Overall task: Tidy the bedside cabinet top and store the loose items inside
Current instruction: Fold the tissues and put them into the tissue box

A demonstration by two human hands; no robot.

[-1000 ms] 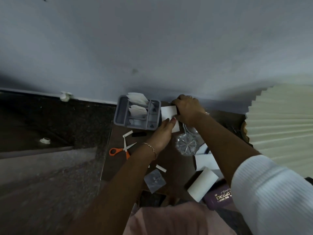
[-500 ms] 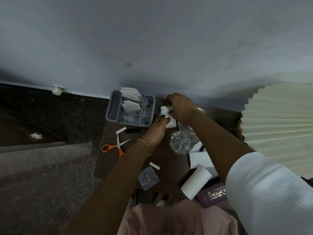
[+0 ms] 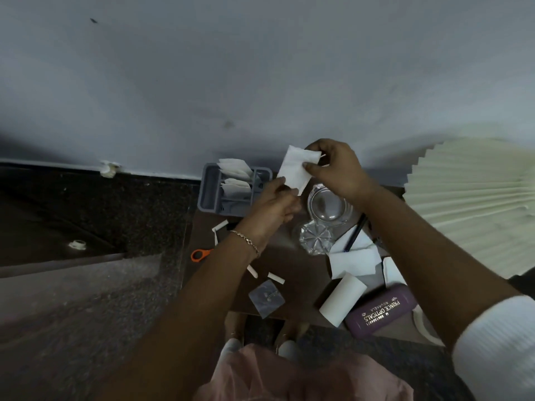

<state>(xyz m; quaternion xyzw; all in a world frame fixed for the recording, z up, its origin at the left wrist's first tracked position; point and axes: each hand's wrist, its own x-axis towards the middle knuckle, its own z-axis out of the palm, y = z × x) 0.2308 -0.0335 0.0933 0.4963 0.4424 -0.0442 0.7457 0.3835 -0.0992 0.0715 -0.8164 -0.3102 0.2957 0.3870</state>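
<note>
Both my hands hold one white folded tissue [image 3: 295, 167] above the back of the brown cabinet top [image 3: 301, 273]. My right hand [image 3: 335, 166] pinches its upper right corner. My left hand [image 3: 275, 204] grips its lower edge. Just left of the tissue stands a grey divided organiser [image 3: 210, 192] with two folded tissues standing in its compartments. Loose on the top lie orange-handled scissors [image 3: 199, 254], partly under my left arm, small white paper strips [image 3: 276, 277], a small clear packet [image 3: 266, 298], a white roll [image 3: 341, 299], white papers [image 3: 353, 260] and a purple glasses case [image 3: 379, 311].
A clear glass bowl [image 3: 328, 205] and a cut-glass dish [image 3: 314, 237] sit under my right wrist. A dark pen [image 3: 354, 234] lies on the papers. A pleated cream lampshade [image 3: 474, 204] crowds the right side. The wall rises directly behind; dark speckled floor lies to the left.
The tissue has been lifted off the cabinet top and now hangs unfolded between both hands, higher and against the wall. The glass bowl beneath my right hand has come into sight.
</note>
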